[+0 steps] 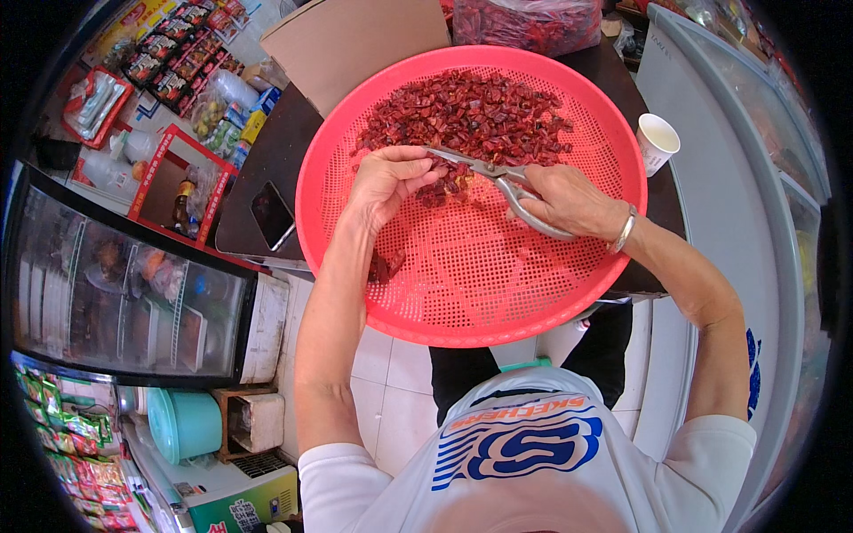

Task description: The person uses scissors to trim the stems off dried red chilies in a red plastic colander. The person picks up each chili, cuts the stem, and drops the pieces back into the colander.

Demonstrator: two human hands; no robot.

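Note:
My right hand (566, 200) grips the handles of metal scissors (490, 170). Their blades point left and reach the fingertips of my left hand (393, 176). Thumb and fingers of that hand pinch a dried red chili, mostly hidden by the fingers and blades. Both hands are over a round red plastic sieve basket (466, 320) with a perforated bottom. A wide heap of cut dried chili pieces (466, 113) covers its far half, with loose bits under the scissors. A few larger dried chilies (385, 266) lie at the near left, partly behind my left forearm.
The basket rests on a dark table (266, 146). Around it are a smartphone (272, 214), a cardboard box (353, 46), a clear bag of dried chilies (530, 26) and a paper cup (658, 141). A chest freezer (720, 153) flanks the right; a glass-fronted display case (133, 286) stands left.

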